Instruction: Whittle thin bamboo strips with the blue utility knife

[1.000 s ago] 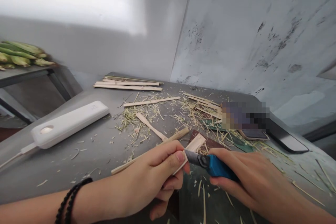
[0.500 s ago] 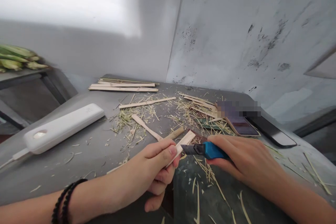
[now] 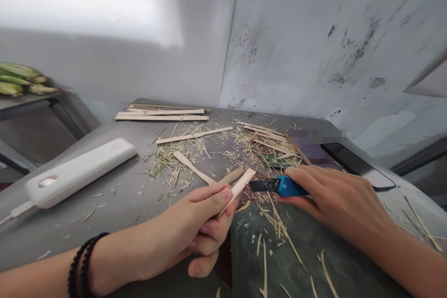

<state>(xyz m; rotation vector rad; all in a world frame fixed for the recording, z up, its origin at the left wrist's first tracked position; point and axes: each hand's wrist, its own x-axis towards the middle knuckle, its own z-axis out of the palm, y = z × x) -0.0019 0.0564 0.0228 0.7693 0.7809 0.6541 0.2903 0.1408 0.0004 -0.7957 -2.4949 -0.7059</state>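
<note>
My left hand [image 3: 206,223] is closed around a pale bamboo strip [image 3: 240,185], thumb on top, its free end pointing up and to the right. In my right hand [image 3: 335,195] is a blue utility knife [image 3: 291,186], its dark blade out and pointing left at the strip's edge. Whether blade and strip touch I cannot tell. Just beyond my left fingers lie a darker bamboo piece [image 3: 232,175] and a carved strip with a broad end [image 3: 190,164]. Below the knife, thin shavings [image 3: 275,219] are scattered over a dark green mat [image 3: 296,251].
Several bamboo strips [image 3: 164,115] lie at the table's back, by the wall. A white power bank or similar device [image 3: 84,170] with a cable lies left. Two phones [image 3: 317,156] [image 3: 356,163] lie beyond my right hand. Green plants [image 3: 21,79] rest on a side table.
My right hand and the knife have shifted slightly right and up, the blade moving toward the strip's free end. My left hand keeps its hold on the strip.
</note>
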